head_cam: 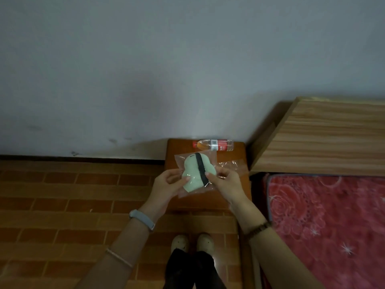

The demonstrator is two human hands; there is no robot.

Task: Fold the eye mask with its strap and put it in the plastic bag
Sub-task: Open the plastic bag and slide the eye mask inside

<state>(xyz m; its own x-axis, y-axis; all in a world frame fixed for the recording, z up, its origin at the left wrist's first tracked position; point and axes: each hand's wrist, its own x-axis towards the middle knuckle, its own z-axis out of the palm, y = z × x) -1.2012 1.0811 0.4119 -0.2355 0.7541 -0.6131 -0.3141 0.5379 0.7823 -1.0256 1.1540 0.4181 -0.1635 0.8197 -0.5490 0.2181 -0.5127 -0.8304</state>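
Legs in dark trousers [193, 270], near edge, centre; two pale shoes [192, 243] on the floor.

Floor [62, 205]: brick-pattern, reddish brown, runs left and near; dark skirting line where it meets the wall.

Left forearm: beige sleeve, pale band [142, 219] at the wrist. Right forearm: beige sleeve, dark beaded bracelet [258, 227] at the wrist.

Left hand [168, 185]: grip closed on the left side of the bag, thumb pressed on the mask through the plastic.

Right hand [226, 183]: grip pinched on the right side of the bag, fingertips at the near end of the strap.

Bag [183, 158]: clear plastic, crinkled, held between both hands above the surface; loose plastic trails right past the right hand.

Mask [192, 174]: pale green, folded, seen through the plastic and apparently inside the bag; whether wholly in cannot be told.

Strap [201, 168]: black, lies across the mask far to near.

Surface [208, 202]: small, orange-brown wood, rounded corners, below the hands, set against the wall.

Bottle [213, 144]: clear plastic, red cap and label, on its side at the far edge of the surface, cap to the left.

Bed, right: red floral cover [323, 226]; light wood-grain headboard [325, 138] at the far end.

Wall [166, 69]: plain grey-white, scuffed low on the left, fills the far half.
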